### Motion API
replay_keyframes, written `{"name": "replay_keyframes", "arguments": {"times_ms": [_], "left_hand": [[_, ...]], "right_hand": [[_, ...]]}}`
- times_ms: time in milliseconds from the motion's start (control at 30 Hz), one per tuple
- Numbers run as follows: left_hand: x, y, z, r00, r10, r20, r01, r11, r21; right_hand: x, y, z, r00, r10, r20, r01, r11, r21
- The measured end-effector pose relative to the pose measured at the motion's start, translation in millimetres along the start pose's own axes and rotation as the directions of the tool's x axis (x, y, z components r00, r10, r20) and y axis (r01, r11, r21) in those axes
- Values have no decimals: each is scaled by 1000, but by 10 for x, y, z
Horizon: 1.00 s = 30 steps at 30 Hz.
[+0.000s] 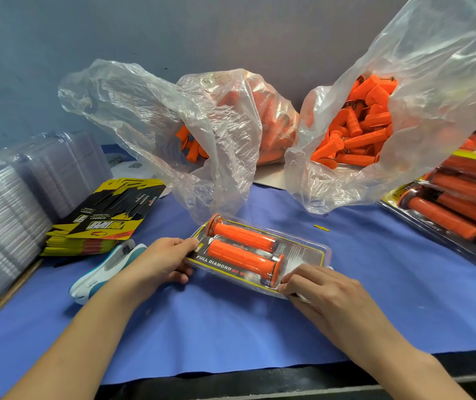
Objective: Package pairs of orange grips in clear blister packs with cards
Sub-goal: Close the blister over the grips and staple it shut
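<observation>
Done: 2 orange grips [242, 236], card [216, 262] in blister pack [303, 251].
Left hand [158, 262]: pinches left edge.
Right hand [317, 287]: curled fingers pinch near-right corner.
Remaining: sealing, probably.

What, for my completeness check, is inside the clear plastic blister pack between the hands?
Two orange rubber grips lie side by side on a black printed card. They cover the card's middle; the left hand and right hand, holding the clear plastic blister pack, cover two corners.
</observation>
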<state>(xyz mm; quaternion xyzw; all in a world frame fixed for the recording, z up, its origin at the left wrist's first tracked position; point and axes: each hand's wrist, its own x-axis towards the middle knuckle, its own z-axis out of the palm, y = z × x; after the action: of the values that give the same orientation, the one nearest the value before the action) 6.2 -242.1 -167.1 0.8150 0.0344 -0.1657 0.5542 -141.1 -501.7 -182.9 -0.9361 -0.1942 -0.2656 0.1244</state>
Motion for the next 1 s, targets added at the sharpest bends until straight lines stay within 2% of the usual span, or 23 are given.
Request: {"name": "replay_keyframes", "arguments": {"times_ms": [67, 100, 167, 233, 267, 333, 400, 433, 600, 633, 667, 733, 800, 867, 933, 1000], "left_hand": [[-28, 20, -21, 997, 48, -58, -43, 996, 80], [-48, 27, -61, 985, 113, -130, -88, 979, 185], [-119, 11, -205, 899, 308, -311, -132, 868, 479], [-243, -83, -379, 803, 424, -418, -23, 724, 690], [-307, -150, -455, 790, 420, -447, 71, 661, 747], [-392, -285, -554, 819, 333, -468, 245, 535, 809], [-405, -386, -599, 844, 292, -449, 306, 427, 851], [-399, -400, -623, 848, 288, -445, 306, 420, 854], [-407, -399, -706, 888, 257, -381, 231, 469, 853], [-447, -387, -705, 892, 256, -374, 192, 534, 824], [-501, -358, -684, 897, 248, -367, 132, 642, 755], [-648, -248, -574, 931, 180, -317, 2, 867, 498], [-774, -132, -410, 990, 27, -138, 4, 974, 224], [-900, -67, -260, 983, -123, 138, 112, 990, 88], [-1018, -29, -136, 914, -186, 361, 151, 981, 123], [-1088, -3, -47, 858, -216, 466, 148, 973, 178]], "right_hand": [[-7, -23, 48, 1000, 4, -24, -4, 1000, -27], [-5, -37, 71, 999, -2, -36, 0, 999, -43], [13, -61, 100, 998, -15, -58, 11, 997, -81], [39, -79, 115, 998, -17, -68, 10, 995, -103], [44, -88, 122, 998, -14, -68, 7, 994, -105], [43, -99, 134, 997, -14, -70, 6, 994, -113], [35, -103, 134, 996, -24, -85, 13, 992, -122], [31, -106, 132, 996, -27, -89, 16, 993, -119], [15, -86, 139, 996, -52, -74, 46, 996, -79], [12, -72, 140, 996, -64, -67, 58, 995, -80], [9, -57, 143, 995, -79, -66, 73, 993, -88], [9, -42, 154, 991, -104, -88, 94, 990, -104], [6, -52, 179, 985, -112, -131, 96, 988, -122], [0, -69, 197, 980, -117, -159, 95, 985, -141], [-5, -64, 190, 979, -112, -170, 89, 986, -141], [-10, -53, 174, 982, -100, -163, 78, 987, -138]]}}
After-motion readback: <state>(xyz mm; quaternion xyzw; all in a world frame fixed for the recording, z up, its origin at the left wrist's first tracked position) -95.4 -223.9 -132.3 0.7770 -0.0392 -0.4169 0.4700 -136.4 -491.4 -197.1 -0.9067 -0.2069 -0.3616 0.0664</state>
